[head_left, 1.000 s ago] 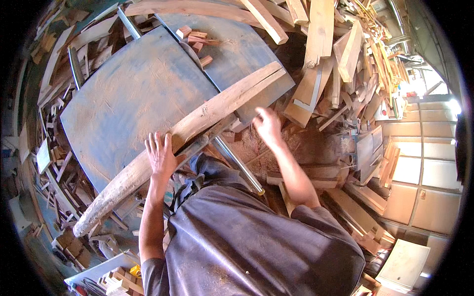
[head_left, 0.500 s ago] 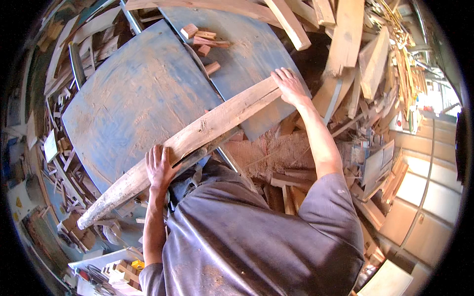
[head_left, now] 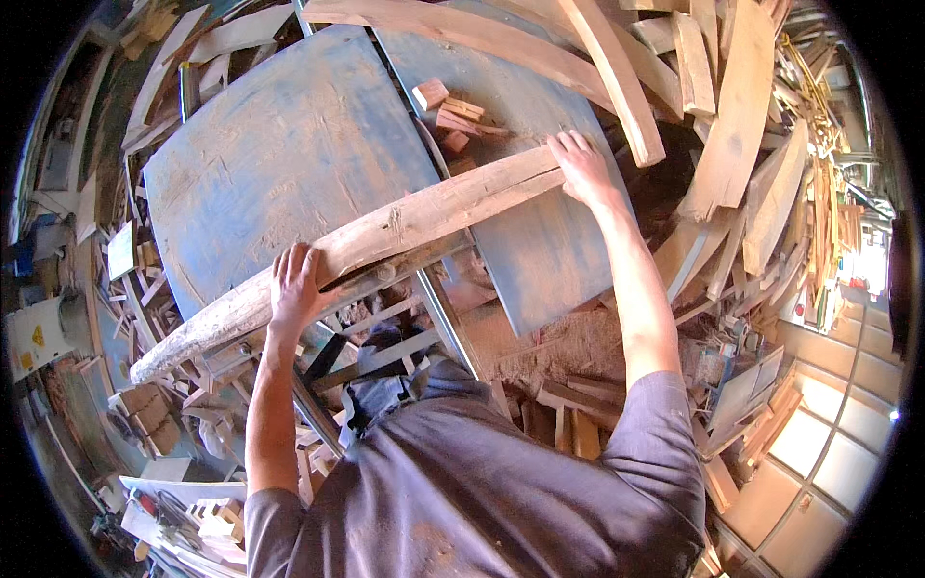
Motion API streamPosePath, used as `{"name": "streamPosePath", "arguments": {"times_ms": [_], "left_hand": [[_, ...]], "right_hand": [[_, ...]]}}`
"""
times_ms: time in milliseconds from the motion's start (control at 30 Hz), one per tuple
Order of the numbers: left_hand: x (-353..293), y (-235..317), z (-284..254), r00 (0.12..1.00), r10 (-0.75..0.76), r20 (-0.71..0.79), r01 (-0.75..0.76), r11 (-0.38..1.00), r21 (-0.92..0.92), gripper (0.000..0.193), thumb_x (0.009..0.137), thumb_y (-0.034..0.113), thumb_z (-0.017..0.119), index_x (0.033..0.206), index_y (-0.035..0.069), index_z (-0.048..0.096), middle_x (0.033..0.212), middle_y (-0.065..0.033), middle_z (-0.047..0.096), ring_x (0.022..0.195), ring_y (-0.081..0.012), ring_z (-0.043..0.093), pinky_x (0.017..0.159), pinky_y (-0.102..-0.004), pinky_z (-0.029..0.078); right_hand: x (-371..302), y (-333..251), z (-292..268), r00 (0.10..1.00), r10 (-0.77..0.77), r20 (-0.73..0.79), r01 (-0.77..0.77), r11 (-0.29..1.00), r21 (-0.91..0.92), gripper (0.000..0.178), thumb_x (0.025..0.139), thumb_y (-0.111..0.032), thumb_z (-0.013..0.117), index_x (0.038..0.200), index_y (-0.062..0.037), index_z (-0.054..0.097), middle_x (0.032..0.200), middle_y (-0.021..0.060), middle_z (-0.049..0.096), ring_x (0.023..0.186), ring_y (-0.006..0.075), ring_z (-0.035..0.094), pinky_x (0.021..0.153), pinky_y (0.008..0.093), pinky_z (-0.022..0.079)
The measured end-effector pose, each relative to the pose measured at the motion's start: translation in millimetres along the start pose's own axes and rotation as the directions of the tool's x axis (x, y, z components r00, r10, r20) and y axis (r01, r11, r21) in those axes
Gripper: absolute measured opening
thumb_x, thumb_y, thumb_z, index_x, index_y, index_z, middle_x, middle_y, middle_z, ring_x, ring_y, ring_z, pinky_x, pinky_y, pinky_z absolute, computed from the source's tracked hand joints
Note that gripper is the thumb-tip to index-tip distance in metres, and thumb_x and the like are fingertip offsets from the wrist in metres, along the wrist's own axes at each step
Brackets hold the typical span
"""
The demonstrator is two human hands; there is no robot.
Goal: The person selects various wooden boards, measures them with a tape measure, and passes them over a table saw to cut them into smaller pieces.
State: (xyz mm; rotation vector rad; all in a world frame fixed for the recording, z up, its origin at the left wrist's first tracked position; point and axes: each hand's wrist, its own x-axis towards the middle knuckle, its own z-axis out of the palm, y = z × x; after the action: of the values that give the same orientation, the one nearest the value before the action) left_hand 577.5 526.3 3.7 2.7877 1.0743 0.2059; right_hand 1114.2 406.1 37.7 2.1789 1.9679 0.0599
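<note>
Timber (head_left: 405,217) lies across both sections of your table (head_left: 279,154), your left hand (head_left: 297,284) left of its middle, right hand (head_left: 583,169) at its right end, small blocks (head_left: 431,93) beyond it on the right section, board pile (head_left: 737,106) to the right.

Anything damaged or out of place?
Yes: the long timber has a dark crack running along it near the right hand, which looks like damage. Small offcuts also lie loose and jumbled on the dusty blue tabletop.

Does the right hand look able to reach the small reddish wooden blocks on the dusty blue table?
Probably yes: the right hand is at the end of the long pale wooden slab, with only tabletop visible toward the blocks.
</note>
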Motion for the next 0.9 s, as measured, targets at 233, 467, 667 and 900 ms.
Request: {"name": "streamPosePath", "arguments": {"times_ms": [233,467,667,900], "left_hand": [[2.0,2.0,-2.0,1.0,-0.018,-0.013,0.018,1.0,-0.004,0.076,0.059,0.037,0.089,0.12,0.005,0.058,0.125,-0.0148,0.056,0.121,-0.0345,0.053,0.104,-0.0468,0.041],[14.5,-0.6,-4.6,0.999,-0.034,0.006,0.034,0.999,-0.014,0.073,0.06,0.035,0.088,0.12,0.005,0.058,0.125,-0.0133,0.057,0.12,-0.034,0.054,0.105,-0.0457,0.042],[21.2,-2.5,-4.5,0.999,-0.034,-0.017,0.034,0.999,-0.008,0.075,0.057,0.034,0.089,0.12,0.005,0.059,0.123,-0.0143,0.056,0.118,-0.0339,0.054,0.103,-0.0461,0.043],[22.6,-6.6,1.4,0.998,-0.006,-0.07,0.007,1.0,0.013,0.079,0.057,0.036,0.089,0.123,0.006,0.057,0.123,-0.0146,0.056,0.118,-0.0346,0.054,0.102,-0.0457,0.043]], "right_hand": [[1.7,-0.4,-5.6,0.999,-0.002,-0.041,0.002,1.0,0.02,0.074,0.068,0.003,0.076,0.137,-0.0072,0.05,0.132,0.0099,0.055,0.131,0.0299,0.046,0.109,0.0444,0.041],[15.1,5.1,2.3,0.995,-0.029,-0.092,0.029,1.0,-0.001,0.063,0.073,0.005,0.07,0.133,-0.0061,0.053,0.127,0.0099,0.056,0.129,0.0311,0.048,0.107,0.0443,0.043],[24.3,7.1,2.3,0.99,-0.045,-0.134,0.045,0.999,-0.001,0.058,0.074,0.005,0.067,0.129,-0.0052,0.055,0.124,0.0107,0.057,0.125,0.0309,0.049,0.105,0.0439,0.043],[26.8,10.5,-6.2,0.987,-0.029,-0.158,0.028,1.0,-0.007,0.053,0.078,0.005,0.065,0.129,-0.0049,0.054,0.124,0.0111,0.058,0.127,0.0313,0.049,0.106,0.0446,0.042]]}}
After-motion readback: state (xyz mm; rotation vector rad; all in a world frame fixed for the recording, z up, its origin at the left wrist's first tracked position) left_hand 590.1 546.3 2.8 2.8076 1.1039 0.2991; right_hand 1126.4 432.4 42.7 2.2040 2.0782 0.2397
